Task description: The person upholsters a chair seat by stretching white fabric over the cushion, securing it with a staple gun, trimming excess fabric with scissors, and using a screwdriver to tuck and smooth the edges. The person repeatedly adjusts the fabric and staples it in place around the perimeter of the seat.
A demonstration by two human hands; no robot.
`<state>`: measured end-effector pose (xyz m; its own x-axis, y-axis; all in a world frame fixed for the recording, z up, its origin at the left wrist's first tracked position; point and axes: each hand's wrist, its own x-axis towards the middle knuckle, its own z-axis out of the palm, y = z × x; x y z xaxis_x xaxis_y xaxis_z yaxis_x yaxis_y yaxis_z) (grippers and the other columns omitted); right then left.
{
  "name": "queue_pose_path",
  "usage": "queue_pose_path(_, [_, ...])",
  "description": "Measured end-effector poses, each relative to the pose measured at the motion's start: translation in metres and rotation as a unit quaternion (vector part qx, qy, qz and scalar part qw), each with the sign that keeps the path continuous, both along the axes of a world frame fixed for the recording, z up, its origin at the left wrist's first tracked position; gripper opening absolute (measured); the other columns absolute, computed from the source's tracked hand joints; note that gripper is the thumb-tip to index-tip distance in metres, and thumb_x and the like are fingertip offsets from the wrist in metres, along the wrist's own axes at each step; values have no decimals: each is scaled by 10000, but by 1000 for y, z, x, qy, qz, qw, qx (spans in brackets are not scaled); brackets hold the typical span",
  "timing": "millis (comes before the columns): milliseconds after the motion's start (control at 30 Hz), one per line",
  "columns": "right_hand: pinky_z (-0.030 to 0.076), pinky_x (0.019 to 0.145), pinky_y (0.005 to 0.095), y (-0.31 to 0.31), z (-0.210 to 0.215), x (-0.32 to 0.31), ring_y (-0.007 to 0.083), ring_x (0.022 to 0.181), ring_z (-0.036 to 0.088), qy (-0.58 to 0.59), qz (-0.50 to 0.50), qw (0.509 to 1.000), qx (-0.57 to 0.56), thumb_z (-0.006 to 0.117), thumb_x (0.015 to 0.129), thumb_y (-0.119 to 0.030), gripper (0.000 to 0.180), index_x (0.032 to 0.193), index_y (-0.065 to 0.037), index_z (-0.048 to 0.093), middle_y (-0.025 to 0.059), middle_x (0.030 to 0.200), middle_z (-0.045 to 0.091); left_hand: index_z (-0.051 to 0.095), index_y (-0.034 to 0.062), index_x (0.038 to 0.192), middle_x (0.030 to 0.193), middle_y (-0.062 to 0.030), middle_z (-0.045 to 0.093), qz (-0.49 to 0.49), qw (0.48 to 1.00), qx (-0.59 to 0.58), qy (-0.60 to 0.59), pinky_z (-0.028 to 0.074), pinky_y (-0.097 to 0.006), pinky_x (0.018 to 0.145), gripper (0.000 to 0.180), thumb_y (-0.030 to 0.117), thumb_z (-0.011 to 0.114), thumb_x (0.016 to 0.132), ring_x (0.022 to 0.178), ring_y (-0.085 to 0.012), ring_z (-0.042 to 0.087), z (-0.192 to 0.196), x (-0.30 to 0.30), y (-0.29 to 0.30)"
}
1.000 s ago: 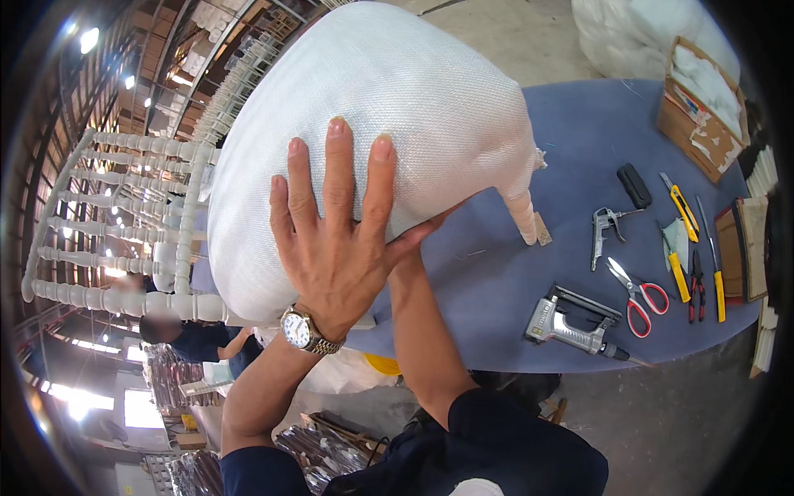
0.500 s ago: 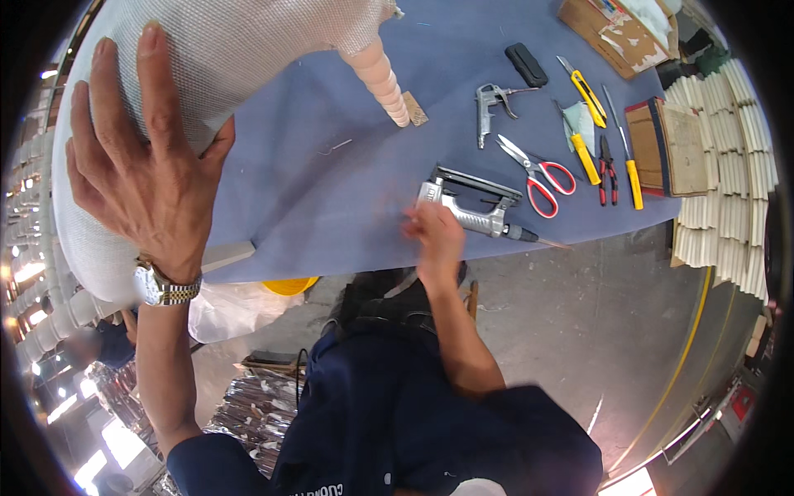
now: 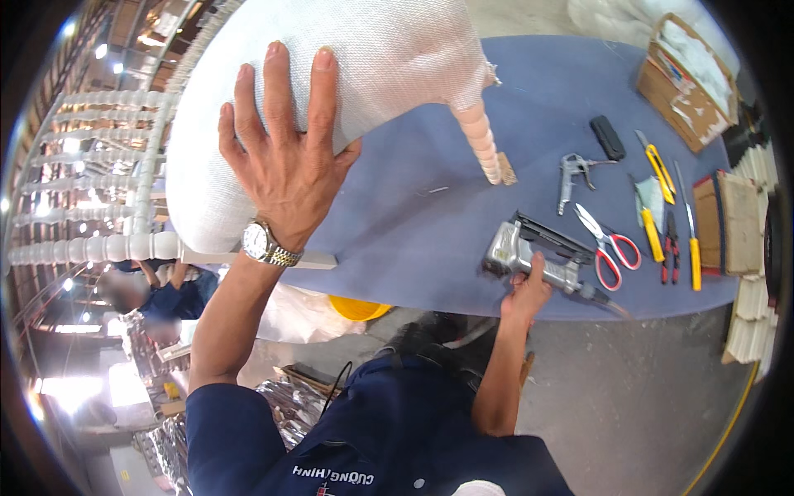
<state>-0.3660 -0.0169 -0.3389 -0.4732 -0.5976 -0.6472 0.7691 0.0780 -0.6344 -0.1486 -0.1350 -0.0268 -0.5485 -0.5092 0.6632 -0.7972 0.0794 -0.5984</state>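
Note:
A chair seat covered in white woven fabric [image 3: 389, 62] is tipped on its side at the left, with a beaded, turned leg [image 3: 477, 140] sticking out over the blue-grey tabletop. My left hand [image 3: 285, 161], watch on the wrist, presses on the fabric with its fingers spread. Nearer the table's front edge, my right hand [image 3: 527, 295] is closed around the handle of a silver and black pneumatic staple gun [image 3: 514, 250]. An air hose [image 3: 616, 308] runs from the gun's rear end. My palm hides part of the handle.
Right of the gun lie red-handled scissors [image 3: 610, 248], an air blow gun [image 3: 569, 182], a black case [image 3: 608, 137], a yellow utility knife [image 3: 659, 172], pliers [image 3: 672, 252] and a yellow-handled screwdriver [image 3: 695, 260]. A cardboard box [image 3: 691, 95] stands behind. A co-worker [image 3: 178, 293] is at far left.
My right hand has closed around the staple gun, which it was only reaching at before. My left hand stays on the fabric. The whole view has shifted, showing more at the left.

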Motion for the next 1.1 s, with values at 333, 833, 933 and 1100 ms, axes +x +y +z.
queue_pose_path(333, [511,1012,426,-49,114,86,307,1183,637,129,173,826,-521,685,893,8,375,1251,-59,599,198,1368,606,271,138,1606,1584,-238,333,12,995,-7,-95,376,-594,1050,1227,469,917,617,1386,-447,398,0,-9,0])
queue_pose_path(833, [584,826,376,-117,135,116,321,1031,638,398,36,716,-572,744,795,-139,250,1045,-151,744,111,1375,645,168,66,1610,1570,-297,285,80,988,-4,-130,352,-585,1078,1319,373,952,594,1396,-484,374,-3,-9,10])
queue_pose_path(933, [583,825,379,-117,137,113,323,1022,637,398,46,714,-574,730,794,-139,258,1051,-154,747,112,1375,645,179,69,1611,1572,-296,284,78,989,-6,-126,360,-579,1069,1319,395,953,593,1393,-482,376,-3,-10,11])
queue_pose_path(1100, [582,826,381,-118,143,107,328,1012,635,405,69,712,-569,725,783,-122,270,1050,-158,750,121,1374,644,203,72,1611,1572,-290,289,70,990,-12,-120,376,-569,1053,1283,459,930,628,1387,-476,382,-5,-10,8])
